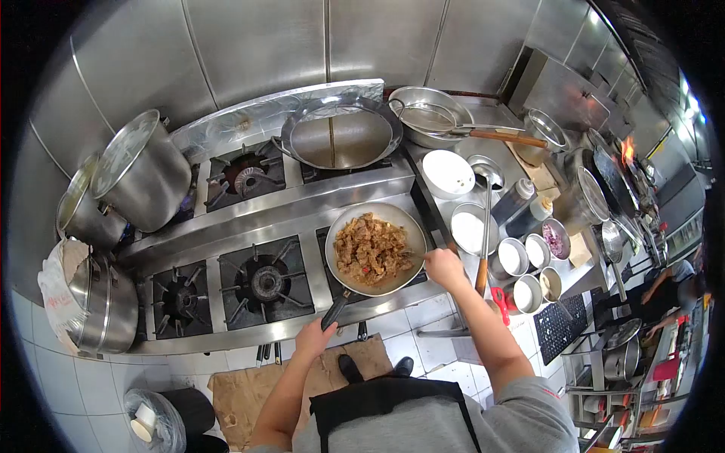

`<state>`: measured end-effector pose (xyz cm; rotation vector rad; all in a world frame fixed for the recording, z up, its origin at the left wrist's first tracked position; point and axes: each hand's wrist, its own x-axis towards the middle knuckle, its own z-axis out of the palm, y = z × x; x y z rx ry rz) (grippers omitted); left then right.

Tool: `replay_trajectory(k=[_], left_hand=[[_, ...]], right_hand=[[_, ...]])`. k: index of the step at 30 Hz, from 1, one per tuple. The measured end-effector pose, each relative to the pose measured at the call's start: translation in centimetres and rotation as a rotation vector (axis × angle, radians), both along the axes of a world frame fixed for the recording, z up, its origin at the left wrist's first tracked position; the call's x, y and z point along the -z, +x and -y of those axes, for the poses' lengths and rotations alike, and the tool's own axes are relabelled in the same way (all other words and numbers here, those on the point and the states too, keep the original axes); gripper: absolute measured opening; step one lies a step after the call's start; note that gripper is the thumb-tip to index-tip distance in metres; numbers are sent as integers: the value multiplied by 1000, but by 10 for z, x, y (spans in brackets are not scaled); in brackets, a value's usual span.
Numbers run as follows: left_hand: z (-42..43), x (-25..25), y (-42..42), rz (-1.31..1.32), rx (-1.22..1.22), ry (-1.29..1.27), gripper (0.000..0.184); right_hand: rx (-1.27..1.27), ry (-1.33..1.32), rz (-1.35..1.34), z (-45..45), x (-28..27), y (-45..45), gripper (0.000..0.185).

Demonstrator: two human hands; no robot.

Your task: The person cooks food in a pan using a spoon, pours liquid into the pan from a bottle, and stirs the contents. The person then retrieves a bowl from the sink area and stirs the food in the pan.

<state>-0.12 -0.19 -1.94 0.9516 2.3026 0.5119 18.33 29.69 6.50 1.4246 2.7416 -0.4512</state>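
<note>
A frying pan (414,224) of brown, chunky cooked meat (368,249) sits on the front right burner. Its black handle points toward me, and my left hand (311,340) is closed around the handle's end. At the pan's right rim, my right hand (445,269) grips what looks like a metal spoon (413,258). The spoon's tip reaches into the meat; my fingers hide most of its handle. Just right of that hand, a long wooden-handled ladle (485,226) leans across the counter.
Front burners (266,283) lie left of the pan. Large pots (143,174) stand far left, a wide two-handled pan (343,140) behind. The right counter holds a steel bowl (430,102), a white bowl (448,174), bottles (513,200), small containers (513,257) and red-handled scissors (501,302). A person (668,291) stands far right.
</note>
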Motion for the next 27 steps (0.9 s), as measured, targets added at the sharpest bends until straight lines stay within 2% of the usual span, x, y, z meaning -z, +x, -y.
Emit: replay_trajectory(k=[2,5,8,11,15,17,19,21,22,23,27], left_hand=[[-1,-4,-1,22,-4,-5,47],[0,-5,-1,25,-11,-9,46],[0,3,0,9,-14,13,45],[0,-7,2,15,-14,-3,45],[0,-3,-1,-6,-10,-4,46],[2,-3,1,6,-10,12,46],[1,-4,1,14,-15,45,47],[0,-3,3,-7,-10,31,47],[1,-2,2,-21,-10,23,47],[1,0,1,-31,-9,6,46],[0,-5,1,-14,-13,-16,47]], right_hand=[[-24,-17,36,-8,41,-6,20],[-29,-17,39,-1,27,-14,19],[-24,35,83,12,-21,-31,19],[-179,89,42,26,0,-57,18],[-148,84,51,21,13,-59,17],[-159,96,89,19,-24,-63,16],[-205,148,28,19,-28,-79,16],[-260,173,-3,34,-13,-103,15],[-362,189,-88,48,-12,-106,14],[-421,209,-57,53,2,-108,14],[-417,161,-67,52,41,-81,15]])
